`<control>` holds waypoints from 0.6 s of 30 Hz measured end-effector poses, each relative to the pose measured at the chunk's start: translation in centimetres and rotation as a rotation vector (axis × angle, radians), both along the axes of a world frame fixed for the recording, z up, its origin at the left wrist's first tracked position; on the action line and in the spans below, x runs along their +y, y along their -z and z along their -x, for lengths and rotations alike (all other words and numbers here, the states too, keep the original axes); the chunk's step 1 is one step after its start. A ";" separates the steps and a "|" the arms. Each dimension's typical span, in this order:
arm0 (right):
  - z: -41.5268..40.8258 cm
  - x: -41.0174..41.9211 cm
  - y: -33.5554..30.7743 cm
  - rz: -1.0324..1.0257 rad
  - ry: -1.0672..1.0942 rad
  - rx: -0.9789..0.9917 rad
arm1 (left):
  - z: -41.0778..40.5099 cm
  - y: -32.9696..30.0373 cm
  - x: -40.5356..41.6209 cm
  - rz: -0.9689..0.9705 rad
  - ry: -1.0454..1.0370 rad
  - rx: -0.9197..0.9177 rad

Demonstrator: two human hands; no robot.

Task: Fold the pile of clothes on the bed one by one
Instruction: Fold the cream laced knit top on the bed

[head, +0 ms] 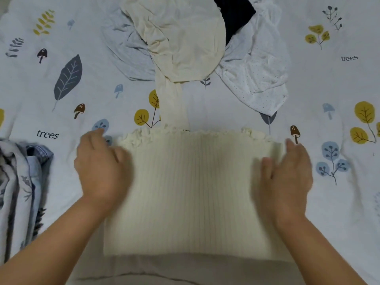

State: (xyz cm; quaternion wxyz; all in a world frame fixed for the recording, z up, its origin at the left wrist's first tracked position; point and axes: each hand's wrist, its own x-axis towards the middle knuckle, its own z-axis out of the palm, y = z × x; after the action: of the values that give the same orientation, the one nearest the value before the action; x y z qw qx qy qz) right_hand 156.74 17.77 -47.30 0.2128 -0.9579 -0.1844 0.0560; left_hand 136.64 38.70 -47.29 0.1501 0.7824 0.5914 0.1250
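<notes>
A cream ribbed knit garment (193, 192) lies flat on the bed in front of me, its frilled edge at the far side. My left hand (100, 165) rests on its left edge, fingers loosely curled. My right hand (287, 173) lies flat on its right edge, fingers apart and straight. Both hands look blurred. Beyond it sits the pile of clothes: a cream garment (181, 38) with a long strip hanging toward me, a pale grey one (127, 52), a white dotted one (259, 73) and a dark navy one (234, 15).
The bed sheet (236, 112) is white with printed leaves, mushrooms and the word "trees". A folded blue and grey patterned blanket (22, 182) lies at the left edge. A grey strip (185, 270) runs along the bed's near side.
</notes>
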 end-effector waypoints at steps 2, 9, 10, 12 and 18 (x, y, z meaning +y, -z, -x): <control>2.4 0.8 0.5 0.160 -0.287 -0.108 | -0.9 0.4 -2.6 -0.098 0.313 0.082; 1.0 1.7 5.5 0.588 -0.551 0.033 | -1.2 5.8 -3.2 0.065 0.634 0.534; 0.8 1.9 5.3 0.603 -0.550 0.052 | -1.4 5.8 -3.0 0.079 0.625 0.561; 1.0 2.2 4.7 0.641 -0.551 0.082 | -1.9 5.3 -3.3 0.117 0.604 0.600; 6.7 0.3 1.4 0.356 -0.500 -0.066 | -1.0 2.1 -10.0 0.183 0.624 0.321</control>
State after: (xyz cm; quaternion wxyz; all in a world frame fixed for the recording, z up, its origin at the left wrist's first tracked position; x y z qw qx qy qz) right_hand 150.01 18.05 -48.69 0.0151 -0.9064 -0.4084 0.1068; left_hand 137.69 28.66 -49.42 0.1554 0.9183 0.3489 -0.1047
